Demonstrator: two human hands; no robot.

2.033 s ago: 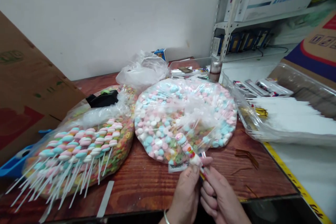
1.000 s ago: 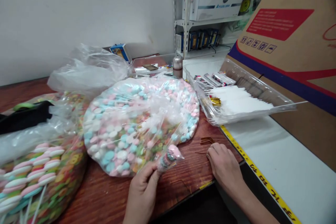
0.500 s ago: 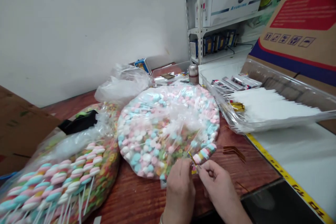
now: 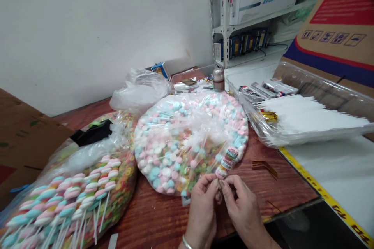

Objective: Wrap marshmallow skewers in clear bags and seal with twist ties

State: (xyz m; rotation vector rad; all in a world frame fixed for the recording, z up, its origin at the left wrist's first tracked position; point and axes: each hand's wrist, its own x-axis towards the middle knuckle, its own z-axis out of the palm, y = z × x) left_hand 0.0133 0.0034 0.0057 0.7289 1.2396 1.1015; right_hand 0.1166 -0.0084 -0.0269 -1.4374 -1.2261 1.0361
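Observation:
My left hand (image 4: 201, 206) and my right hand (image 4: 241, 206) meet at the table's near edge, fingertips pinched together on the base of a small wrapped candy skewer (image 4: 226, 161) that points up and to the right. Just behind it lies a clear bag of pink, blue and white candies (image 4: 181, 140). At the left, a second bag of ring-shaped candies carries a pile of finished candy skewers with white sticks (image 4: 73, 196). Gold twist ties (image 4: 263, 166) lie on the wooden table (image 4: 152, 218) to the right of my hands.
A clear tray of white sticks and packets (image 4: 304, 116) sits at the right, with a large cardboard box (image 4: 339, 27) behind it. A metal shelf (image 4: 224, 15), a small bottle (image 4: 218, 79), a crumpled plastic bag (image 4: 138, 91) and a cardboard box (image 4: 20, 140) at the left surround the table.
My right hand reached to the twist ties on the table, then came back to the left hand. Both hands now pinch the skewer's base; the skewer stands more upright.

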